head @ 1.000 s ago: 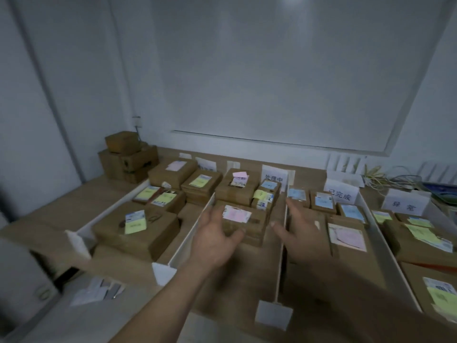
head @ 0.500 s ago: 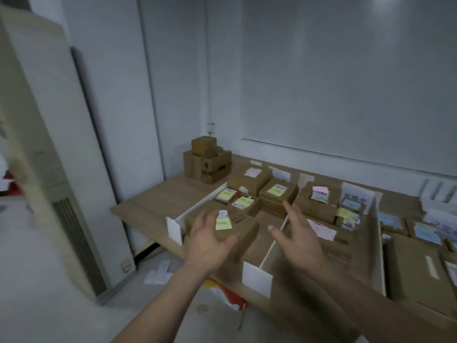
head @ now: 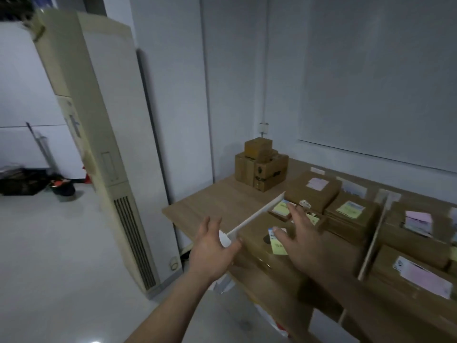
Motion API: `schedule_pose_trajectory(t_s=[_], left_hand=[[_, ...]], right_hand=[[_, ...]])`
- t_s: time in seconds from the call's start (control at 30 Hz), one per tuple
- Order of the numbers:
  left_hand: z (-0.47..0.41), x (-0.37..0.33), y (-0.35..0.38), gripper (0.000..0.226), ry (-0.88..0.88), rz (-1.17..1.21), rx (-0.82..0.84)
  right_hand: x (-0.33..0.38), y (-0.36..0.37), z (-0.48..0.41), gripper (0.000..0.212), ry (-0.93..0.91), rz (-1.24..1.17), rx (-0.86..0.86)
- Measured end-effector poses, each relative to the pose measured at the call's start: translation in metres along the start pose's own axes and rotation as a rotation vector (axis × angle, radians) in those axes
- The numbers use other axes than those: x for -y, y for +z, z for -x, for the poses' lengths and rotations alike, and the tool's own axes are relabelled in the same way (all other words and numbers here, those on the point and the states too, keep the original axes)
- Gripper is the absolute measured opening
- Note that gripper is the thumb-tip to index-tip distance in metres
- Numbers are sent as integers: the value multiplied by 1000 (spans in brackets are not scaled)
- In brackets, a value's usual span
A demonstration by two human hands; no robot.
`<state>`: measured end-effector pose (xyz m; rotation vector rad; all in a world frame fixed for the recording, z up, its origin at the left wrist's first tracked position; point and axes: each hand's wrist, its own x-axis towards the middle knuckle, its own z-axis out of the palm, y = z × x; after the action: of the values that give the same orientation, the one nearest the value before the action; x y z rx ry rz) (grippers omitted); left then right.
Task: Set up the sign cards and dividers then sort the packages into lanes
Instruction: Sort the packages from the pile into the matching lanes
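**Desk:** What are the hands doing?

**Photographer:** Both are bare and hold nothing, with the fingers spread wide. The left hand (head: 212, 248) hangs at the near left corner of the wooden table (head: 212, 204), in front of the near end of a white divider (head: 257, 214). Whether it touches the strip cannot be told. The right hand (head: 304, 246) is spread palm down over a large brown package (head: 254, 246), fingers across its yellow label (head: 279, 247). Contact there is unclear too.

**Desk:** And where do the packages lie?

**Photographer:** The large one sits at the near edge, just right of the white divider. Behind it in the same lane are a flat package (head: 280, 209) with a yellow label, a pink-labelled box (head: 319, 194) toward the far edge, and a yellow-labelled box (head: 346, 221) beside that. A second divider (head: 376, 233) stands farther right, and beyond it lie more brown packages (head: 405, 233) with pink labels. A stack of plain cartons (head: 259, 169) sits at the far left corner, left of the white divider. A pale sign card (head: 352, 189) stands by the far edge, its print too blurred to read.

**Desk:** Anything off the table?

**Photographer:** A tall cream air-conditioning unit (head: 99, 144) stands on the floor to the left.
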<state>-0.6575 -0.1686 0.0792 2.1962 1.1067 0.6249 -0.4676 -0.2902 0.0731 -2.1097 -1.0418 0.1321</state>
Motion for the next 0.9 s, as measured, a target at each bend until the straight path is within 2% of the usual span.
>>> schedule_pose_trajectory(t_s=[0.23,0.43,0.73,0.83,0.9], left_hand=[[-90,15,-3,85,-58,-19,-13],[-150,29,-7,86,-64,-2,-20],[-248,65,-8,85,31,22,70],[-282,82,-18,83,97,16,129],[-310,97,-27,83,149,31,170]], right_hand=[[8,37,-93,77,-28,-93,73],[19,59,-149,77,-77,-79,74],[36,99,-217,100,-38,-30,-4],[48,119,-235,101,-3,30,-40],[59,137,-250,93,19,51,-68]])
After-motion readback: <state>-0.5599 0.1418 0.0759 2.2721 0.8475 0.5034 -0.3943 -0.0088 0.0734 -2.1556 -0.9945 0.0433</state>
